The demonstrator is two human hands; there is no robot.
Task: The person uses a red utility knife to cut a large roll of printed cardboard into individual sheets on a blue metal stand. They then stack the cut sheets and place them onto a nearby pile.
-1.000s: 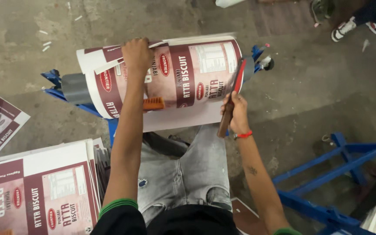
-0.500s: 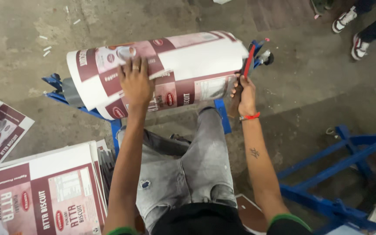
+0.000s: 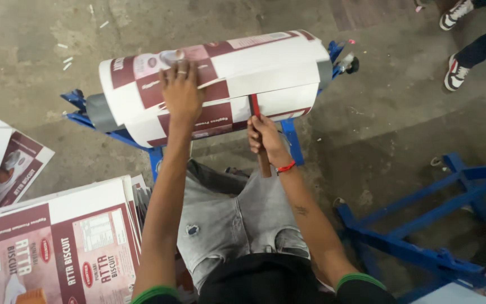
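The printed maroon-and-white cardboard sheet [image 3: 220, 84] lies curled around a grey cylinder [image 3: 98, 111] on a blue metal stand [image 3: 142, 141], just beyond the person's knees. At far left, a stack of flat printed cardboard sheets [image 3: 57, 242] of the same kind rests on the floor, with another loose printed sheet [image 3: 7, 163] beside it. The left hand [image 3: 181, 90] lies flat and spread on top of the curved sheet, fingers apart, pressing it down onto the roll — half a second ago it sat a little farther left on the sheet. The right hand [image 3: 265, 135] is closed around the brown wooden handle of a red-bladed tool [image 3: 257, 132], whose tip touches the sheet's lower front; a second ago that tool stood at the sheet's right end, so it has come inward along the edge, and the sheet now wraps the roll more fully. To the right stands another blue metal frame [image 3: 423, 236], and someone else's shoes [image 3: 457, 73] show at the top right corner on the concrete floor [image 3: 367, 141].
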